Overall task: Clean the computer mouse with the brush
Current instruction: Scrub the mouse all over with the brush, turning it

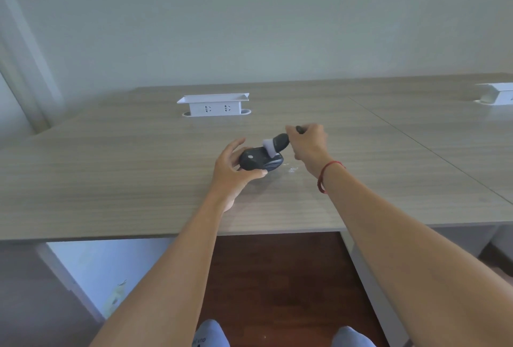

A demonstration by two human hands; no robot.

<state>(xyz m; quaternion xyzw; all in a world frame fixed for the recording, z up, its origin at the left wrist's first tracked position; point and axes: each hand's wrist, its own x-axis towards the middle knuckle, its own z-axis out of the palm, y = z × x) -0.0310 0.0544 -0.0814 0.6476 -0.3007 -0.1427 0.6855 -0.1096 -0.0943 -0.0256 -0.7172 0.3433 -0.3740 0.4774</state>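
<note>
A dark grey computer mouse point(256, 162) lies on the wooden desk point(111, 180), slightly tilted. My left hand point(236, 169) grips it from the left, thumb under its near edge and fingers spread behind it. My right hand point(308, 146) holds a brush point(279, 142) with a dark head and pale bristles. The bristles touch the mouse's right top side. A red string bracelet circles my right wrist.
A white socket box point(213, 105) stands on the desk behind the mouse, and a second one point(497, 94) sits at the far right. Small white crumbs point(293, 169) lie just right of the mouse. The desk's front edge runs below my forearms.
</note>
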